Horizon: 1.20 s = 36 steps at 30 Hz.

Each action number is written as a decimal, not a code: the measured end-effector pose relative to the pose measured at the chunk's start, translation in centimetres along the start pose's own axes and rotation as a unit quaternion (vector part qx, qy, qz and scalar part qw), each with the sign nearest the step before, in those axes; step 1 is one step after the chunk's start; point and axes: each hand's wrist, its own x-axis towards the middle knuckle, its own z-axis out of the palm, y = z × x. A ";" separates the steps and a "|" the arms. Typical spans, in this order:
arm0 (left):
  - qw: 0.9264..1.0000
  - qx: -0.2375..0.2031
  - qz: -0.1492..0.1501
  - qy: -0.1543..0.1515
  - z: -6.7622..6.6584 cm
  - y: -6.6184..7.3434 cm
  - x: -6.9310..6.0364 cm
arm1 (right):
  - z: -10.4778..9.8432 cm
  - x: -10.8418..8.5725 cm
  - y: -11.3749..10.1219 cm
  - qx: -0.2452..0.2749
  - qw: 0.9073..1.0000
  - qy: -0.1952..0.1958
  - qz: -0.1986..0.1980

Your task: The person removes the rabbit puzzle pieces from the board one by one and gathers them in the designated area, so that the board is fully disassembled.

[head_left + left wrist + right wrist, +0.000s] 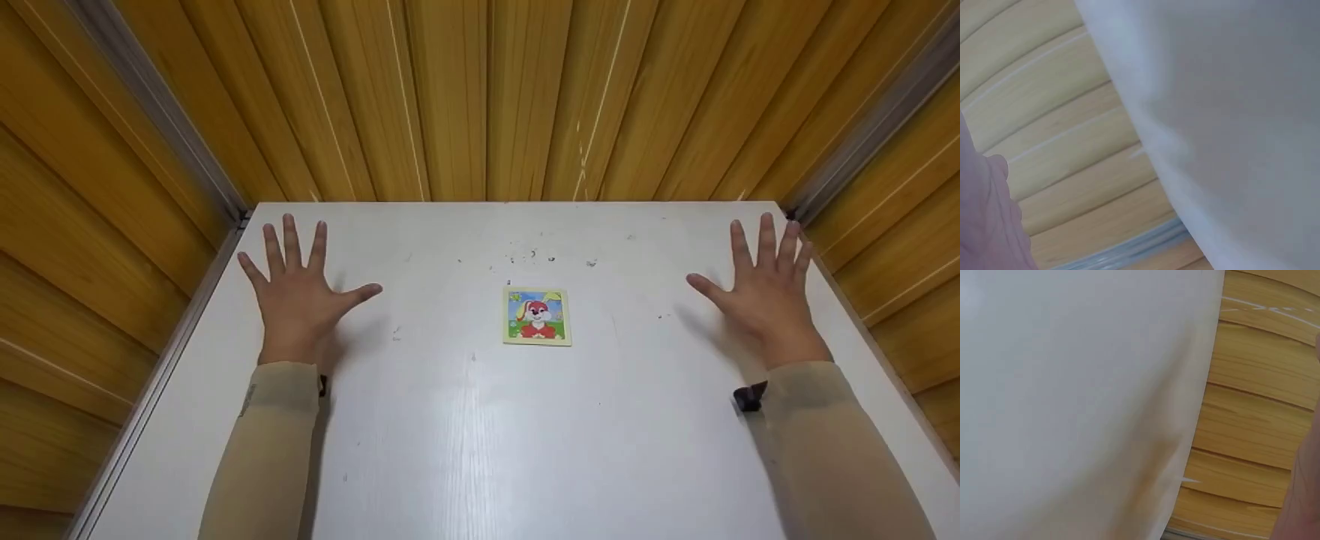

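Near the middle of the white table lies a small square picture puzzle board [537,317] showing a red and white cartoon rabbit with yellow ears. To its left, my left hand [296,300] is spread with straight fingers and holds nothing. My right hand [766,300] is spread the same way on the far right, also holding nothing. Both hands are well apart from the board. In the left wrist view only part of the left hand [994,219] shows, at the lower left. A strip of the right hand [1300,489] appears at the right edge of the right wrist view.
The white table [465,427] carries small dark marks and scuffs behind the board. Wood-patterned panels [487,97] rise behind and on both sides. Metal frame posts [172,105] stand at the back corners. A dark strap piece [750,397] sits beside the right sleeve.
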 end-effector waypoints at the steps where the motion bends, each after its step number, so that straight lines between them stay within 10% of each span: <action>1: 1.000 0.001 0.003 0.000 -0.1 0.5 0.2 | 0.0 0.2 -0.5 0.001 1.000 0.000 -0.002; 22: 0.996 -0.065 0.066 0.012 1.5 10.2 1.3 | 2.0 3.1 -12.5 0.066 0.996 0.007 -0.060; 36: 0.951 -0.272 0.124 -0.077 2.9 13.2 0.4 | 3.5 3.3 -18.3 0.314 0.947 -0.028 -0.065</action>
